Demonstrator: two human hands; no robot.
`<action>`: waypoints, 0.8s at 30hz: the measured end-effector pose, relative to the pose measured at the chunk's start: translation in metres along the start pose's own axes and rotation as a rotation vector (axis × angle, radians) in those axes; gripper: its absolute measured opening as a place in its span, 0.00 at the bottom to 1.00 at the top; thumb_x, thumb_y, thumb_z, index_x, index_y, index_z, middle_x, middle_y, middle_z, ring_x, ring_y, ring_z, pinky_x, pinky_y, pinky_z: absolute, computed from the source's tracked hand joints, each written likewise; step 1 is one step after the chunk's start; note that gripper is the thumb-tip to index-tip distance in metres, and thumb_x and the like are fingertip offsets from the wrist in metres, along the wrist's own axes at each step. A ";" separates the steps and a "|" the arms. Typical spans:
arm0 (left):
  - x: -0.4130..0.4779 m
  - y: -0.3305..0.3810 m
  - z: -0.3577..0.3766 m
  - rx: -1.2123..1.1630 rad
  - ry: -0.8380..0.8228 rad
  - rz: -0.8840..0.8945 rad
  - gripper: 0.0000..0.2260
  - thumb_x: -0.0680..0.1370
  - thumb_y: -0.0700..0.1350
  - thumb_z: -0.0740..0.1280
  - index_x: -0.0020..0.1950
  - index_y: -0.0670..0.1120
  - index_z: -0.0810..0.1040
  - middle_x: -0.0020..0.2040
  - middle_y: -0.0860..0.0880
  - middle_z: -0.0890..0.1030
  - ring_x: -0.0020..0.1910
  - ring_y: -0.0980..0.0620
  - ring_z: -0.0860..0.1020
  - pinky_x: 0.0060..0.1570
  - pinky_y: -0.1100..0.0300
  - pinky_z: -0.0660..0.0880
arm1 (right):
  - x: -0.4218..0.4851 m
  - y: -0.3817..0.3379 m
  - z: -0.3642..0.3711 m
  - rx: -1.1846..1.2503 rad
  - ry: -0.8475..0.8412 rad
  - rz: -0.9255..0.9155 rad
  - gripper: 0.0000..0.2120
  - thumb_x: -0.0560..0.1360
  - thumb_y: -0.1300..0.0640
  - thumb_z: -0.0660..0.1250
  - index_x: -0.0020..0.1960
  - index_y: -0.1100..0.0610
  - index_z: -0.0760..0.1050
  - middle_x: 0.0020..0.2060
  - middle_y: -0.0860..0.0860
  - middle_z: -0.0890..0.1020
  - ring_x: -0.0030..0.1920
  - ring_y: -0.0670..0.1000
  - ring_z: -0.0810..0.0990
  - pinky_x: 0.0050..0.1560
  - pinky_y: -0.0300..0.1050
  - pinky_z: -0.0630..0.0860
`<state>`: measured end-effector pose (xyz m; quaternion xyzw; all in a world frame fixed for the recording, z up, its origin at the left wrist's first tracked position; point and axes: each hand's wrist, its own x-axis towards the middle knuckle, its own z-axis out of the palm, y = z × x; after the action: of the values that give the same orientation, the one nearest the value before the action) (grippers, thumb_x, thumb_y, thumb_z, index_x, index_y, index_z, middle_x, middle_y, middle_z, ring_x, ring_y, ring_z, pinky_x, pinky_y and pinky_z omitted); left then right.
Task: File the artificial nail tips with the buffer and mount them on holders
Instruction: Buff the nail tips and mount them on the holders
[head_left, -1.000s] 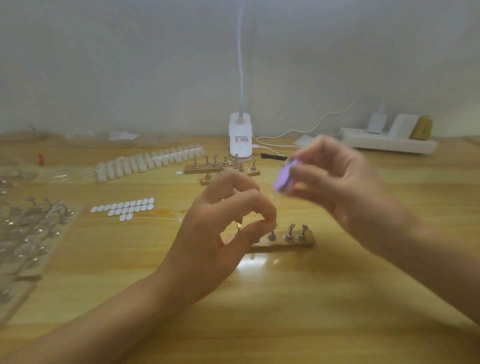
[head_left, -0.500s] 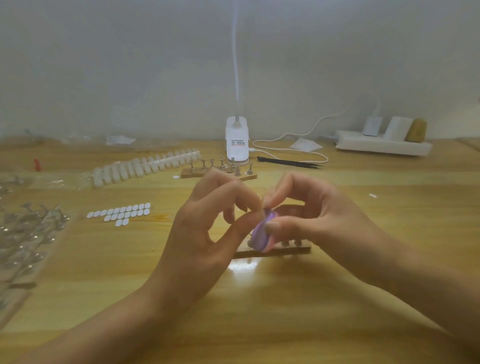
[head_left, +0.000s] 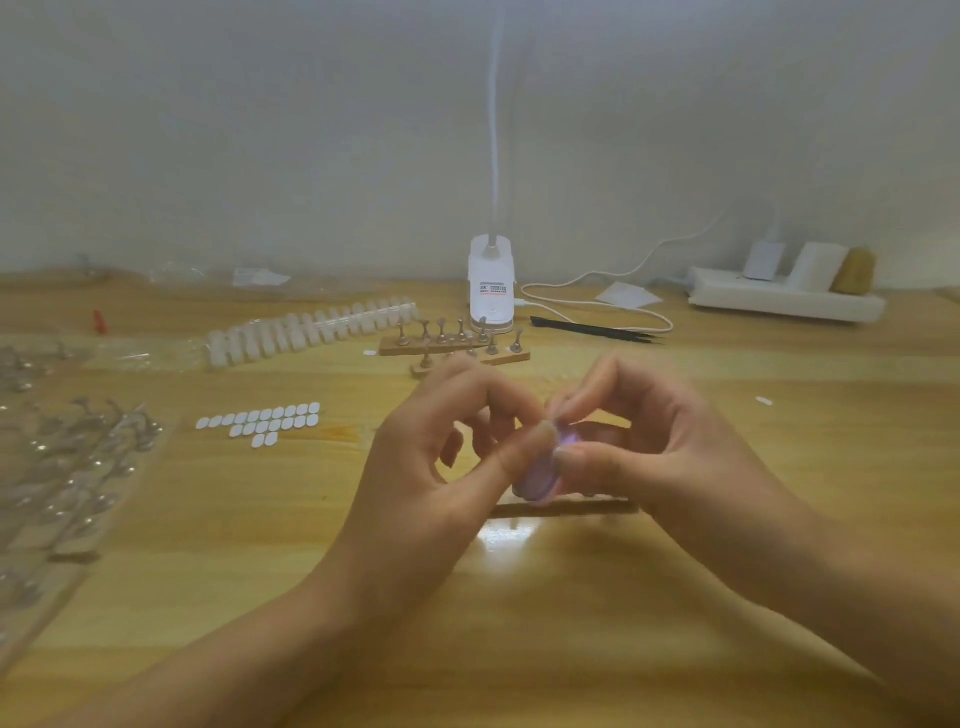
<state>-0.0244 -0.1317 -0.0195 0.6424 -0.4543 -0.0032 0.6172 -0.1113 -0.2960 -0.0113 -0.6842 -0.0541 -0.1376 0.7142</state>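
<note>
My right hand (head_left: 665, 457) fingers pinch the purple buffer (head_left: 535, 480) near-upright, long axis leaning up-right; my left hand (head_left: 431, 467) fingers pinched against it, contents too blurred to tell.

R hand (head_left: 649, 457) pinches purple buffer (head_left: 537, 480) btwn thumb + fingers, just above wooden holder strip (head_left: 571, 506). L hand (head_left: 431, 467) thumb + index curl against buffer edge; anything pinched too blurred.

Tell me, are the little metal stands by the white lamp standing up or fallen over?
Standing up. The metal stands rise from their wooden strips beside the lamp base, flared tops up; none lies flat.
</note>
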 end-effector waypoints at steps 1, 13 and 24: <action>0.000 0.000 0.000 0.005 -0.011 0.005 0.06 0.74 0.51 0.71 0.40 0.51 0.78 0.40 0.55 0.74 0.38 0.54 0.74 0.39 0.60 0.68 | 0.001 -0.001 0.001 0.023 0.026 -0.012 0.12 0.69 0.57 0.78 0.45 0.57 0.75 0.42 0.55 0.85 0.42 0.57 0.86 0.46 0.45 0.81; 0.000 -0.003 -0.002 0.064 0.035 0.024 0.05 0.74 0.52 0.69 0.40 0.52 0.79 0.39 0.52 0.74 0.38 0.57 0.72 0.40 0.67 0.66 | 0.003 -0.008 -0.009 0.034 0.152 -0.012 0.11 0.70 0.58 0.75 0.45 0.58 0.74 0.41 0.55 0.86 0.42 0.55 0.86 0.45 0.39 0.80; -0.002 -0.007 0.002 0.136 0.011 0.086 0.03 0.75 0.49 0.68 0.42 0.52 0.78 0.39 0.53 0.73 0.40 0.52 0.72 0.40 0.66 0.65 | 0.003 0.000 -0.007 -0.053 0.030 -0.031 0.11 0.70 0.59 0.77 0.45 0.56 0.75 0.42 0.54 0.85 0.42 0.58 0.86 0.46 0.47 0.82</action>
<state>-0.0227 -0.1330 -0.0266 0.6626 -0.4773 0.0579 0.5743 -0.1096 -0.3028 -0.0111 -0.6997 -0.0500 -0.1603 0.6944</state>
